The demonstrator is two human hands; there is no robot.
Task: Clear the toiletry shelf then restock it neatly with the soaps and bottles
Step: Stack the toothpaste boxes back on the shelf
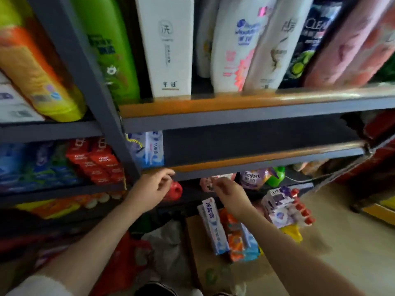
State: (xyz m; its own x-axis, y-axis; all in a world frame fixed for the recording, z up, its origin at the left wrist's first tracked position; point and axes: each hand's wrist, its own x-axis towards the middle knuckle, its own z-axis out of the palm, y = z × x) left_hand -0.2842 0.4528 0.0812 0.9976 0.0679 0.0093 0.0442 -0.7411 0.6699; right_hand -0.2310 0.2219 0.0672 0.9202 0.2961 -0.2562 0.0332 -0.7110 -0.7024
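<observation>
The middle shelf, dark with an orange front strip, holds only one blue-and-white pack at its left end. My left hand hovers just below the shelf's front edge, fingers loosely curled, holding nothing. My right hand is a little lower and to the right, its back towards me, fingers bent, with nothing visible in it. Below my right hand, a toothpaste box, orange and blue soap packs and a purple-and-white multipack with red caps lie on a cardboard sheet on the floor.
The upper shelf carries tall shampoo bottles and a white box. A grey upright post divides the left bay, stocked with red and blue boxes. A Comfort pouch and a red bottle cap sit on the lower shelf.
</observation>
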